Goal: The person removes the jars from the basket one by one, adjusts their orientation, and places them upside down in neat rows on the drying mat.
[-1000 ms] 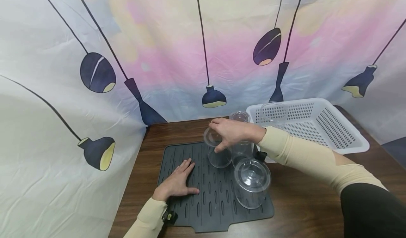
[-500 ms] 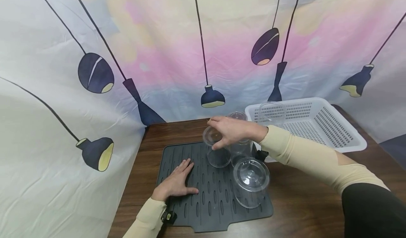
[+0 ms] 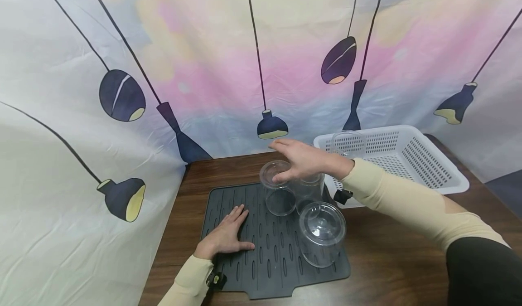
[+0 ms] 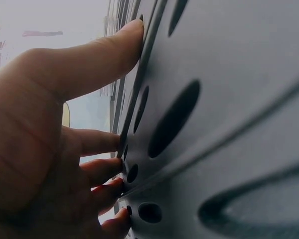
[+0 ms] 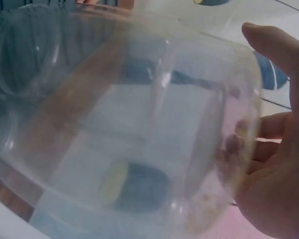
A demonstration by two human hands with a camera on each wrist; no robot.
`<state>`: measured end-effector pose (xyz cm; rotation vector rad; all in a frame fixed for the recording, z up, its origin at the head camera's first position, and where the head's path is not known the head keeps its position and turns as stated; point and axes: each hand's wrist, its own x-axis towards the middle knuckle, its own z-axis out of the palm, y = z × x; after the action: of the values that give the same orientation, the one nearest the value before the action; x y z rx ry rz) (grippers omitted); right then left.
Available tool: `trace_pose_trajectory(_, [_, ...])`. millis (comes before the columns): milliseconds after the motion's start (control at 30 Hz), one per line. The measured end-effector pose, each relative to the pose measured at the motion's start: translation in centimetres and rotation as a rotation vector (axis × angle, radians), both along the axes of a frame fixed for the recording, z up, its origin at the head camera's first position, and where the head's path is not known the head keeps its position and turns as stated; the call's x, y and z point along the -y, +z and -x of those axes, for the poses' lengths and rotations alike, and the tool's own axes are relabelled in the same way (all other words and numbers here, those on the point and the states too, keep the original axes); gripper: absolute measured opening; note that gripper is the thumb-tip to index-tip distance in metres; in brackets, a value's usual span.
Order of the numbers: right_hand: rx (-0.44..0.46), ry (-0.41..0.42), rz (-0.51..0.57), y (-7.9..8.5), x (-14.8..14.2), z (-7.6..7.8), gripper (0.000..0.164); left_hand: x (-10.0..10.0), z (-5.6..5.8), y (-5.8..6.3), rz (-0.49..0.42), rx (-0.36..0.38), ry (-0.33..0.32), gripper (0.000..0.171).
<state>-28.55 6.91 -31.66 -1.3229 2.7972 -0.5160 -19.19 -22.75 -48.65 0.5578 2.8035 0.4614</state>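
Three clear round containers stand on the dark grey slotted mat [image 3: 261, 269]: a front one [image 3: 322, 235], a back-left one [image 3: 280, 202] and a back-right one [image 3: 308, 192] partly behind my right hand. That hand [image 3: 303, 160] hovers over the back two, palm down, thumb spread, apparently gripping neither. In the right wrist view a clear container [image 5: 139, 114] fills most of the picture, with the right hand [image 5: 276, 164] beyond its edge. My left hand [image 3: 225, 238] lies on the mat's left part, fingers extended. Up close, its thumb [image 4: 104, 59] and fingertips touch the mat [image 4: 239, 64].
At the back right sits a white perforated basket [image 3: 442, 181] with another clear container [image 3: 348, 143] in its left end. The wooden table [image 3: 391, 269] extends around the mat. Behind hangs a cloth [image 3: 220, 70] printed with lamps.
My right hand has risen off the back-left container and shifted slightly right, leaving that container standing on the mat. The left hand stays put.
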Motion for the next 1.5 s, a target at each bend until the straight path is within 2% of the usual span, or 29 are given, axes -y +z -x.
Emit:
trace_pose_trajectory(167, [-0.021,-0.011,0.072,0.6,-1.1,0.2,0.092,-0.1,0.0,0.0,0.000,0.000,0.000,0.103])
trace_pose_trajectory(467, [-0.050,-0.088,0.209,1.6,-3.0,0.0,0.093,-0.1,-0.1,0.0,-0.004,0.000,-0.001,0.102])
trace_pose_trajectory(1200, [-0.060,-0.262,0.370,1.8,-6.9,0.7,0.103,0.0,-0.1,0.0,0.000,0.002,0.002,0.103])
trace_pose_trajectory(1500, [-0.047,-0.357,0.375,1.2,-8.4,1.3,0.106,-0.1,-0.1,0.0,0.003,0.003,0.002,0.103])
